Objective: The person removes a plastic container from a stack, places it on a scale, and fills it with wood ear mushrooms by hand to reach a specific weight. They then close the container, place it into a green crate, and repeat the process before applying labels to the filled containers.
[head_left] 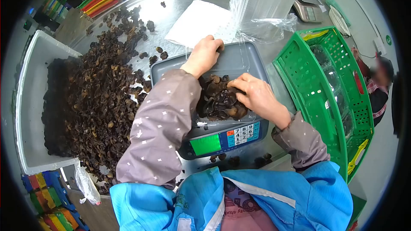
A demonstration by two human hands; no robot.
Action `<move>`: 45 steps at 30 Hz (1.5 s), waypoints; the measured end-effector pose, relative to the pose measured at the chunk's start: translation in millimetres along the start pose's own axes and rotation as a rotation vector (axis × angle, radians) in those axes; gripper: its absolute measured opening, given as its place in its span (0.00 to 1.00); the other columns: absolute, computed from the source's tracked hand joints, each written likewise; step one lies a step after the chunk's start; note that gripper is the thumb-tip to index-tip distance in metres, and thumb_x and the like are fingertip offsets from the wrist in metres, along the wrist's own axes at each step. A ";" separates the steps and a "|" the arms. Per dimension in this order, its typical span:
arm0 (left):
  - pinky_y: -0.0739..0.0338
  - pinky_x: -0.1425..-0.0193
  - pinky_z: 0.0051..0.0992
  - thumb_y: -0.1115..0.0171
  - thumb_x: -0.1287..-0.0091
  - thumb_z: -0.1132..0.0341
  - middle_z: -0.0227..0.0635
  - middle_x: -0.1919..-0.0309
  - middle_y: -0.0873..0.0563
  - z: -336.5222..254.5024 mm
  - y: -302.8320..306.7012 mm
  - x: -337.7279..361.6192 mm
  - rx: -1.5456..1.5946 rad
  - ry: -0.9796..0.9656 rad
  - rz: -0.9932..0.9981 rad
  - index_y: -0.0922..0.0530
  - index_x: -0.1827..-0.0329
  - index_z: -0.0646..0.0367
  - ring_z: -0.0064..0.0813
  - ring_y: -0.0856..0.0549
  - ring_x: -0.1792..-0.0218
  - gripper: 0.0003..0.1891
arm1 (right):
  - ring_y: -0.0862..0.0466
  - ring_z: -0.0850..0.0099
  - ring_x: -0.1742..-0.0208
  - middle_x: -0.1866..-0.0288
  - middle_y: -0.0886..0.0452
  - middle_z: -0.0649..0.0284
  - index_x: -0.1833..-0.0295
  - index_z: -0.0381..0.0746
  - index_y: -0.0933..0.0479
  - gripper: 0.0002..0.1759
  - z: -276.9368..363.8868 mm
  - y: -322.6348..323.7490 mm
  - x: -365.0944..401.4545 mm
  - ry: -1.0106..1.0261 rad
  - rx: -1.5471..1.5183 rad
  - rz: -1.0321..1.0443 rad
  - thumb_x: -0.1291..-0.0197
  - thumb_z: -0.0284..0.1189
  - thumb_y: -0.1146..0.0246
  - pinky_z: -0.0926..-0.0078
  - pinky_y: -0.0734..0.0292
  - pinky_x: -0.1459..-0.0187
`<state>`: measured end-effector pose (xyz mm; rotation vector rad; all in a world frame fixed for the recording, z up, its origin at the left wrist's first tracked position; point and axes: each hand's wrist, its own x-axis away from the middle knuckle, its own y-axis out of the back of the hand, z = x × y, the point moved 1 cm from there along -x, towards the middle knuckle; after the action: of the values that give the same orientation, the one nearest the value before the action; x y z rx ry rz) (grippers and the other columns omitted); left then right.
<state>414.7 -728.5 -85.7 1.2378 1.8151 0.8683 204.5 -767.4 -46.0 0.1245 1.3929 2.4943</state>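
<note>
Dark wood ear mushrooms (223,102) lie in a clear plastic box (214,123) on the grey pan of a digital scale (257,64). My right hand (259,98) reaches in from the right, its thumb and fingers closed on mushrooms at the pile's right side. My left hand (203,55) is beyond the pile, fingers curled at the box's raised clear lid; the exact grip is partly hidden. The scale's green display (205,144) is lit, but its digits are unreadable.
Loose mushrooms (100,90) spill from a white foam box (32,102) at left. A white sheet (199,23) and stacked clear boxes (265,0) stand behind the scale. A green crate (299,72) holding clear boxes flanks the right. Another person (379,90) is farther right.
</note>
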 end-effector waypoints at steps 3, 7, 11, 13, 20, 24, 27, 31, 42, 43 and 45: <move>0.25 0.57 0.27 0.40 0.44 0.75 0.36 0.64 0.20 -17.1 30.1 21.0 0.339 0.007 -0.134 0.22 0.60 0.60 0.28 0.20 0.64 0.09 | 0.19 0.67 0.68 0.64 0.18 0.60 0.57 0.36 0.21 0.13 -10.3 6.4 -3.7 0.191 -0.170 -0.176 0.51 0.22 0.36 0.73 0.25 0.65; 0.22 0.52 0.25 0.46 0.32 0.68 0.34 0.52 0.24 -60.9 70.7 82.2 1.300 0.432 0.030 0.32 0.43 0.61 0.22 0.22 0.53 0.16 | 0.18 0.68 0.66 0.64 0.18 0.59 0.57 0.35 0.20 0.13 13.9 32.5 3.3 -0.151 -0.495 -0.255 0.51 0.24 0.36 0.73 0.24 0.63; 0.22 0.49 0.29 0.43 0.32 0.64 0.36 0.48 0.28 -107.1 71.3 136.6 1.650 0.479 0.136 0.37 0.36 0.58 0.26 0.23 0.49 0.24 | 0.18 0.62 0.60 0.59 0.20 0.54 0.51 0.35 0.24 0.20 74.3 15.4 -1.0 0.299 -0.366 -0.154 0.53 0.24 0.35 0.70 0.23 0.58; 0.21 0.55 0.19 0.41 0.34 0.71 0.34 0.58 0.23 -106.5 65.1 160.7 1.594 0.458 -0.048 0.32 0.39 0.57 0.22 0.20 0.57 0.20 | 0.17 0.65 0.62 0.55 0.22 0.54 0.47 0.34 0.27 0.25 94.3 10.5 5.8 0.343 -0.288 -0.125 0.55 0.24 0.34 0.71 0.23 0.58; 0.24 0.67 0.14 0.43 0.34 0.73 0.33 0.63 0.21 -38.3 88.6 263.1 1.429 0.644 -0.442 0.24 0.54 0.60 0.20 0.20 0.62 0.07 | 0.21 0.76 0.74 0.61 0.23 0.60 0.48 0.39 0.27 0.25 63.4 23.6 31.5 -0.026 -0.380 -0.149 0.55 0.26 0.33 0.78 0.25 0.68; 0.26 0.54 0.29 0.35 0.42 0.70 0.37 0.53 0.23 19.5 97.0 322.8 0.303 0.751 -0.375 0.26 0.50 0.56 0.34 0.24 0.50 0.16 | 0.23 0.75 0.72 0.66 0.24 0.64 0.53 0.43 0.24 0.18 45.5 -11.6 41.1 -0.038 0.025 -0.104 0.53 0.30 0.33 0.75 0.27 0.69; 0.36 0.38 0.37 0.34 0.47 0.70 0.42 0.41 0.30 -15.3 101.8 321.5 -0.709 0.686 -0.250 0.27 0.45 0.56 0.46 0.35 0.38 0.23 | 0.25 0.76 0.74 0.69 0.24 0.62 0.57 0.40 0.23 0.14 32.5 -25.7 33.4 0.125 0.101 -0.173 0.52 0.26 0.35 0.78 0.29 0.70; 0.28 0.46 0.25 0.37 0.40 0.69 0.37 0.48 0.23 -30.5 94.6 311.8 0.488 0.678 -0.423 0.25 0.47 0.58 0.30 0.22 0.48 0.17 | 0.21 0.79 0.74 0.72 0.18 0.62 0.60 0.37 0.21 0.11 26.9 -4.8 26.6 -0.118 -0.258 -0.131 0.52 0.24 0.37 0.78 0.26 0.71; 0.18 0.53 0.36 0.48 0.29 0.60 0.39 0.50 0.23 -114.3 21.0 283.3 2.011 0.768 -0.143 0.36 0.36 0.51 0.34 0.19 0.52 0.20 | 0.20 0.62 0.61 0.60 0.22 0.59 0.54 0.38 0.24 0.16 129.1 -63.3 78.1 0.333 -0.425 0.133 0.53 0.21 0.37 0.72 0.23 0.64; 0.17 0.56 0.33 0.47 0.30 0.62 0.37 0.53 0.21 -108.5 15.8 290.9 2.007 0.828 -0.148 0.31 0.41 0.52 0.32 0.18 0.55 0.16 | 0.20 0.62 0.60 0.57 0.23 0.59 0.53 0.38 0.24 0.17 132.6 -56.1 80.5 0.251 -0.522 0.147 0.53 0.20 0.38 0.72 0.22 0.64; 0.19 0.62 0.25 0.44 0.31 0.66 0.35 0.58 0.19 -83.1 7.6 312.3 1.941 0.859 -0.196 0.25 0.50 0.54 0.27 0.17 0.60 0.09 | 0.19 0.67 0.63 0.54 0.23 0.58 0.52 0.37 0.24 0.18 123.6 -50.1 84.9 0.227 -0.519 0.047 0.52 0.19 0.38 0.74 0.22 0.65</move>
<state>270.3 -439.9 -105.0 1.6009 3.5016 -1.1613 159.3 -617.0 -27.9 -0.2406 0.7712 2.8863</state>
